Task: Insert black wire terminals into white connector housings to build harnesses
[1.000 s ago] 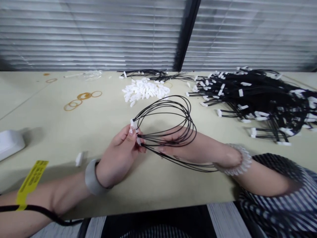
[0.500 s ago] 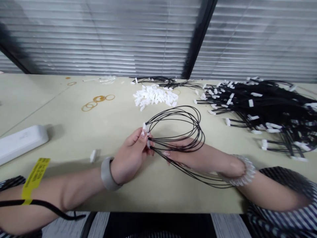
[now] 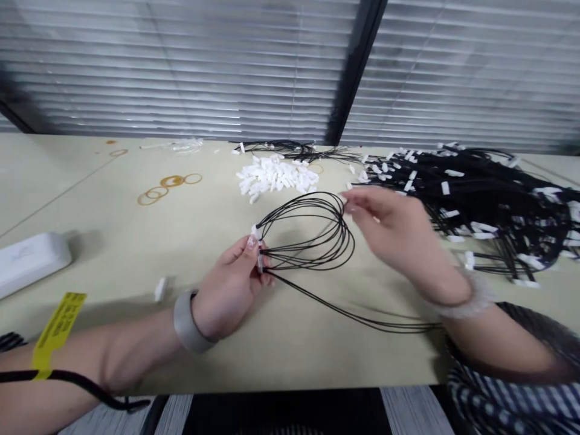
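Observation:
My left hand (image 3: 233,281) pinches a white connector (image 3: 260,257) over the middle of the table. Thin black wires (image 3: 312,260) run from it, most curving in loops to the right, a few trailing low toward my right forearm. At the upper right edge of the loops is my right hand (image 3: 385,223), its thumb and fingertips brought together by the wires. Whether a wire lies between those fingertips is too small to tell. A pile of white connectors (image 3: 276,175) lies just behind the loops.
A large heap of black cables (image 3: 493,193) with white ends covers the right side. Orange rubber bands (image 3: 172,181) lie at the back left. At the left are a white case (image 3: 31,260) and a loose white connector (image 3: 160,289). More thin wires lie by the blinds.
My right hand has moved up from under the wire loops to their upper right edge. My left hand still holds the connector. The whole view has shifted slightly.

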Available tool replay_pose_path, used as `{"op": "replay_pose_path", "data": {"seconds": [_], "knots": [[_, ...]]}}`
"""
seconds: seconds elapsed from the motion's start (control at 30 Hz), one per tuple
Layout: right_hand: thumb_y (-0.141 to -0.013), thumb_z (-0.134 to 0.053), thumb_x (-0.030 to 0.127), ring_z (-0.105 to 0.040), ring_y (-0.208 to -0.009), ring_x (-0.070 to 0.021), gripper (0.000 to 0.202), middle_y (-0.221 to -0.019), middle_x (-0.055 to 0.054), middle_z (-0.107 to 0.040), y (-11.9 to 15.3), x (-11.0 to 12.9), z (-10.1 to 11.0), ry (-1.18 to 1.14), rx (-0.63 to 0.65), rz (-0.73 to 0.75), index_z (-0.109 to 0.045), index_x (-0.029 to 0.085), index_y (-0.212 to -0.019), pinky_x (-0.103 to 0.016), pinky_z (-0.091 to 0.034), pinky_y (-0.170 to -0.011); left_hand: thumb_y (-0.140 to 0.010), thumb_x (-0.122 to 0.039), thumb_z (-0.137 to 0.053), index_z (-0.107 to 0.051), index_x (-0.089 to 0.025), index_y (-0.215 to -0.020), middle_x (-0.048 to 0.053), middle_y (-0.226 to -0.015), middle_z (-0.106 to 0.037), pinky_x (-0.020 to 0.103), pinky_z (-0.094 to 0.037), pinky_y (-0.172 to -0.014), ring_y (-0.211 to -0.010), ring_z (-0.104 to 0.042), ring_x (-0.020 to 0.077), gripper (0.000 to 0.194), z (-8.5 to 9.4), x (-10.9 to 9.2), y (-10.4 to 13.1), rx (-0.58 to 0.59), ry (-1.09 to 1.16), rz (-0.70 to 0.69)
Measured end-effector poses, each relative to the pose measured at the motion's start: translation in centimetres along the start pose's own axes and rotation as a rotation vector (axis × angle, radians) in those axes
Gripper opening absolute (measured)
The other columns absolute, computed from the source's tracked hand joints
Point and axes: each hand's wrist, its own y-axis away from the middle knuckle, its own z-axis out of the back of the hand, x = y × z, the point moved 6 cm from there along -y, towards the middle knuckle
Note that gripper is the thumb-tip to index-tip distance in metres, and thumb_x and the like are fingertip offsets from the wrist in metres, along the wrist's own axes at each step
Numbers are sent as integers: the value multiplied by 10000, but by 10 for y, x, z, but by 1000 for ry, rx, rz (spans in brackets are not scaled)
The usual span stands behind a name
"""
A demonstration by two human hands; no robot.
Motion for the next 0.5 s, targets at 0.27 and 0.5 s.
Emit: {"op": "replay_pose_path", "data": {"seconds": [0.27,0.5], "knots": [[-826,-546,153,-558,-715,-42,110,-773,45,-556,7,7,6,-1217,-212,-403,-608,233,-783,-180,-507,-690,-909,-156,-379,-518,-137,-710,-9,-633,-476,198,-429,-472,-557,-479,88,244,-1,-1,-1,-43,3,41],[-956,-53,406,-280,-437,-70,539,-515,26,-249,6,24,36,-808,-250,-249,-550,246,-824,-228,-283,-400,-851,-196,-518,-539,-139,-713,-16,-667,-491,192,-444,-509,-569,-482,76,151,-1,1,-1,4,-27,23]]}}
